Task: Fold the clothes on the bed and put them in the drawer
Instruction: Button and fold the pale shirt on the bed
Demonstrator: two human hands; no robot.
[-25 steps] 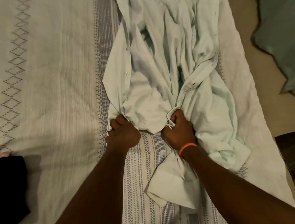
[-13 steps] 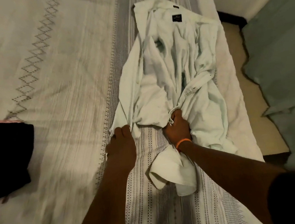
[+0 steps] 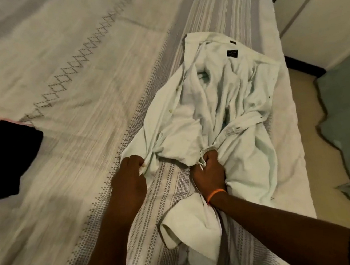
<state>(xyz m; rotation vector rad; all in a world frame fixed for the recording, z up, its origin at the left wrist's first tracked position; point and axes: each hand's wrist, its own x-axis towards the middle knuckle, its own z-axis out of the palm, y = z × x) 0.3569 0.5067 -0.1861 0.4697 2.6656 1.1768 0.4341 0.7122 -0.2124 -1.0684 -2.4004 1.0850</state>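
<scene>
- On the bed (image 3: 75,83), the shirt (image 3: 217,109) lies crumpled along the striped border, collar at the far end.
- Since a second ago, the shirt has bunched further and the hem corners sit closer; judged: spreading continues, folding not begun.
- Left hand (image 3: 129,177) grips the shirt's near-left hem corner, fingers curled.
- Right hand (image 3: 207,170) clamps the shirt's near-right hem.
- A dark garment (image 3: 3,157) lies well left of the shirt.

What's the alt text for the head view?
Both hands grip the bottom hem of a crumpled white shirt spread on a patterned bedspread: left hand, right hand wearing an orange wristband. A black garment lies at left.
</scene>
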